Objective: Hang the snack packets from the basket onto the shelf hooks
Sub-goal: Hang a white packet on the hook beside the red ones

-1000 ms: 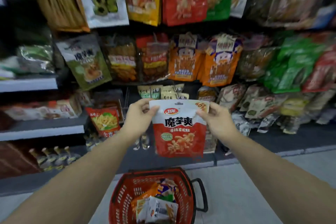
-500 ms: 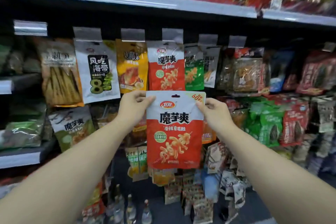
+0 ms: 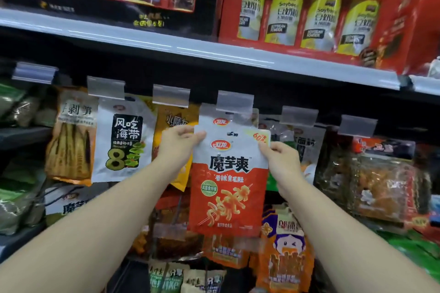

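Note:
A red-and-white snack packet (image 3: 229, 183) hangs upright between both hands. My left hand (image 3: 177, 144) pinches its top left corner and my right hand (image 3: 282, 158) pinches its top right edge. Just behind it hangs a matching packet (image 3: 221, 121) on a hook under a clear price tag holder (image 3: 234, 102). The held packet's top hole sits a little below that holder. The hook itself is hidden. The basket is out of view.
Other packets hang to the left, a white seaweed one (image 3: 123, 140) and a yellow one (image 3: 175, 121). Dark packets (image 3: 378, 181) hang at the right. A grey shelf edge (image 3: 190, 52) above carries red boxes (image 3: 316, 9). More orange packets (image 3: 285, 252) hang below.
Both hands have lifted the packet from above the basket up to the top row of hooks, in front of the matching packet. The view has tilted up and moved closer to the shelf.

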`<state>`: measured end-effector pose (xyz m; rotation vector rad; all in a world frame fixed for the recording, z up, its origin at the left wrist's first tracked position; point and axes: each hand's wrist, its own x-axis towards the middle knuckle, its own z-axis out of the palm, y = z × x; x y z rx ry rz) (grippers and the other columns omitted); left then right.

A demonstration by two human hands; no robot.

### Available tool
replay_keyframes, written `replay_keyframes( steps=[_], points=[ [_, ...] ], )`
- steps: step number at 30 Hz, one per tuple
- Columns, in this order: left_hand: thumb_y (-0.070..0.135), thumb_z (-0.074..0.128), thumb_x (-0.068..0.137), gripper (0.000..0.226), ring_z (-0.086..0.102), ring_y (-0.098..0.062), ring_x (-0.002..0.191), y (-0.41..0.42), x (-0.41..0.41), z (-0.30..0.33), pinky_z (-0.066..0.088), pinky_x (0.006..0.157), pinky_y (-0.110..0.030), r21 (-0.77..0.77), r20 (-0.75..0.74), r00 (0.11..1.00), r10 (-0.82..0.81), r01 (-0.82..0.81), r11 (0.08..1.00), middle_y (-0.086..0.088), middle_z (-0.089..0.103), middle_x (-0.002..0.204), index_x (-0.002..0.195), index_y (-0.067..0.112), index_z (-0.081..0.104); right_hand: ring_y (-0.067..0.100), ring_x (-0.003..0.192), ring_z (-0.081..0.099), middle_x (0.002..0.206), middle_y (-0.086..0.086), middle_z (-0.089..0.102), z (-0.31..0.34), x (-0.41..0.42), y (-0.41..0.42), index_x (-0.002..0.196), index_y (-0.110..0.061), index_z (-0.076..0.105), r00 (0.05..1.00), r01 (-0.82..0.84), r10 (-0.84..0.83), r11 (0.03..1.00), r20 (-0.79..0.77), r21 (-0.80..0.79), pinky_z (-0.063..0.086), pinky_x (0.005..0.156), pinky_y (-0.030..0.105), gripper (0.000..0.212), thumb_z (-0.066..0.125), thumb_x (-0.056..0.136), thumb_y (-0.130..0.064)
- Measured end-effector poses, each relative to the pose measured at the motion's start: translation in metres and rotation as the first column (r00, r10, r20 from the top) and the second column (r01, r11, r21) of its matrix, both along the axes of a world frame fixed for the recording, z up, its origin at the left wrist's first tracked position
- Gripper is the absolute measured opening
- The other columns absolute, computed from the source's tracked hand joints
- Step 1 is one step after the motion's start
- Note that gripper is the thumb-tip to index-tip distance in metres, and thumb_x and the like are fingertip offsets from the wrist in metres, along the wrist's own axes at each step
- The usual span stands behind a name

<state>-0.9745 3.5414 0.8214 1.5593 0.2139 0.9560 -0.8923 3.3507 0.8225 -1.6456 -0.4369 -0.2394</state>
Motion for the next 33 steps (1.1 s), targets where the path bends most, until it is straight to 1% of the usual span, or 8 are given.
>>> replay_keyframes(
  steps=[4,9,15,19,22,27,31,33],
  points=[
    [0.022,0.071,0.084,0.018,0.070,-0.009,0.072,0.004,0.024,0.021,0.058,0.062,-0.026,-0.031,0.072,0.997,0.036,-0.034,0.999,0.002,0.073,0.085,0.099,0.012,0.069,0.038,0.081,0.066,0.098,0.026,0.067,0.024,0.030,0.011,0.092,0.005,0.062,0.999,-0.036,0.035,0.998,0.031,0.056,0.053,0.072,0.049,0.036,0.063,0.089,-0.031],
    [0.022,0.071,0.084,0.020,0.069,-0.002,0.066,0.011,0.043,0.037,0.053,0.054,-0.014,-0.041,0.128,0.991,0.025,-0.019,0.999,0.002,0.073,0.089,0.102,0.012,0.069,0.043,0.096,0.064,0.097,0.023,0.069,0.034,0.051,0.022,0.086,-0.002,0.065,0.999,-0.054,0.053,0.991,0.012,0.121,0.051,0.083,0.060,0.031,0.064,0.088,-0.033],
    [0.017,0.069,0.086,0.017,0.067,0.002,0.057,0.015,0.054,0.038,0.048,0.046,-0.012,-0.141,0.162,0.987,-0.023,0.047,0.989,0.003,0.070,0.081,0.101,0.010,0.067,0.028,0.083,0.070,0.088,0.009,0.073,0.037,0.056,0.030,0.093,-0.007,0.067,0.998,-0.066,0.068,0.990,-0.015,0.123,0.057,0.078,0.047,0.025,0.062,0.091,-0.031],
    [0.017,0.069,0.086,0.018,0.068,0.000,0.057,0.022,0.060,0.039,0.048,0.045,-0.013,-0.172,0.188,0.982,-0.025,0.058,0.983,0.000,0.071,0.084,0.103,0.011,0.068,0.035,0.087,0.068,0.094,0.018,0.071,0.040,0.059,0.037,0.090,-0.005,0.066,0.999,-0.041,0.039,0.994,0.013,0.101,0.054,0.079,0.050,0.023,0.061,0.091,-0.028],
    [0.016,0.069,0.086,0.015,0.066,0.003,0.055,0.026,0.066,0.038,0.047,0.044,-0.011,-0.153,0.186,0.982,-0.029,0.058,0.986,0.001,0.070,0.082,0.100,0.010,0.068,0.027,0.075,0.060,0.100,0.026,0.066,0.040,0.065,0.042,0.090,-0.001,0.063,1.000,-0.010,0.008,0.998,0.021,0.066,0.052,0.077,0.050,0.032,0.062,0.090,-0.032],
    [0.017,0.070,0.085,0.014,0.066,-0.001,0.053,0.032,0.081,0.031,0.047,0.043,-0.012,-0.141,0.121,0.993,0.002,0.016,0.990,-0.001,0.070,0.081,0.095,0.008,0.069,0.027,0.076,0.061,0.093,0.022,0.069,0.037,0.075,0.049,0.089,-0.003,0.066,0.999,0.043,-0.043,0.999,0.006,0.006,0.054,0.075,0.048,0.032,0.060,0.091,-0.035],
    [0.017,0.073,0.082,0.017,0.066,-0.010,0.063,0.038,0.095,0.034,0.048,0.044,-0.015,-0.134,0.073,0.996,0.058,-0.048,0.990,-0.001,0.069,0.078,0.094,0.005,0.069,0.041,0.094,0.063,0.103,0.026,0.065,0.041,0.081,0.054,0.098,0.002,0.063,0.994,0.109,-0.109,0.994,-0.004,-0.005,0.051,0.085,0.049,0.030,0.061,0.091,-0.028],
    [0.017,0.072,0.083,0.013,0.067,-0.015,0.073,0.041,0.102,0.034,0.051,0.055,-0.020,-0.113,0.040,0.997,0.065,-0.060,0.992,0.002,0.069,0.077,0.093,0.009,0.068,0.036,0.088,0.063,0.102,0.024,0.066,0.041,0.085,0.055,0.101,0.002,0.061,0.992,0.129,-0.129,0.991,-0.013,-0.022,0.049,0.087,0.050,0.030,0.062,0.091,-0.026]
  ],
)
